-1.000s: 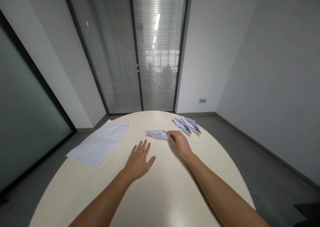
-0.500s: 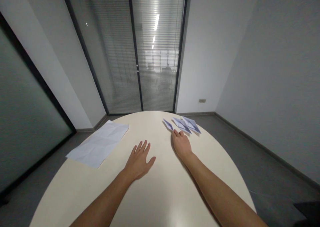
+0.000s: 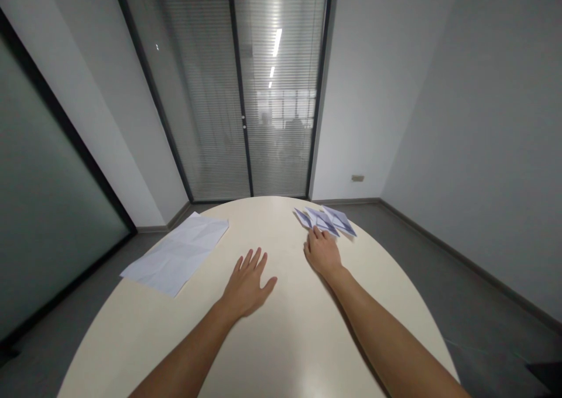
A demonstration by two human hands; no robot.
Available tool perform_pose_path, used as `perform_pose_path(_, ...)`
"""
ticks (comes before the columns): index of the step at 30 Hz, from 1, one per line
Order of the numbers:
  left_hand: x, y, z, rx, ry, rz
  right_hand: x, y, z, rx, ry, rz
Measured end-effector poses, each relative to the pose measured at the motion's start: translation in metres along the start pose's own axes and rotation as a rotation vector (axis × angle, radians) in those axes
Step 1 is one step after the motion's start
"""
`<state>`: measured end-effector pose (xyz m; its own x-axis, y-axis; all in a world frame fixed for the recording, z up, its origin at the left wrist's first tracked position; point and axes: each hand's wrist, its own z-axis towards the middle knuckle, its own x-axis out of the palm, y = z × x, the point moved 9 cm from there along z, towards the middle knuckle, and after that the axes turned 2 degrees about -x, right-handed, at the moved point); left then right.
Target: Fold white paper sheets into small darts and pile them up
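Three folded paper pieces lie side by side near the far right of the table: a narrow left piece (image 3: 302, 218), a middle piece (image 3: 322, 219) and a right piece (image 3: 340, 219). My right hand (image 3: 322, 251) is at their near ends, its fingers bent and closed on the near end of the narrow left piece, partly hiding it. That piece's far end stands just beside the middle piece. My left hand (image 3: 246, 287) lies flat and open on the tabletop, fingers spread, touching no paper. To its left rests a large creased white sheet (image 3: 180, 254).
The round cream table (image 3: 281, 339) has its curved far edge just beyond the folded pieces. A corner of the white sheet reaches over the left edge. Behind stand glass panels with blinds (image 3: 197, 93) and white walls (image 3: 381, 82).
My right hand has shifted right with the narrow folded piece, bringing it close beside the middle piece. My left hand stays flat on the table. The view has tilted slightly.
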<state>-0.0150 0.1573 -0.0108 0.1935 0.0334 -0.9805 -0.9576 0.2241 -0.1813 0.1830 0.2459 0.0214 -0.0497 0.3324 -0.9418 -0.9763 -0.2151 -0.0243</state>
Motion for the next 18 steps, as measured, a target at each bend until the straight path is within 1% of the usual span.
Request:
perform_pose_path(10,0.0,0.001,0.0,0.004,-0.018,-0.018,0.001,-0.002,0.007,-0.011,-0.051,0.072)
perform_pose_path(15,0.0,0.001,-0.001,0.004,-0.036,-0.025,-0.004,-0.004,0.007,0.008,-0.094,0.084)
perform_pose_path(18,-0.004,0.003,0.001,-0.005,-0.068,-0.031,-0.009,-0.002,0.004,-0.021,-0.121,0.085)
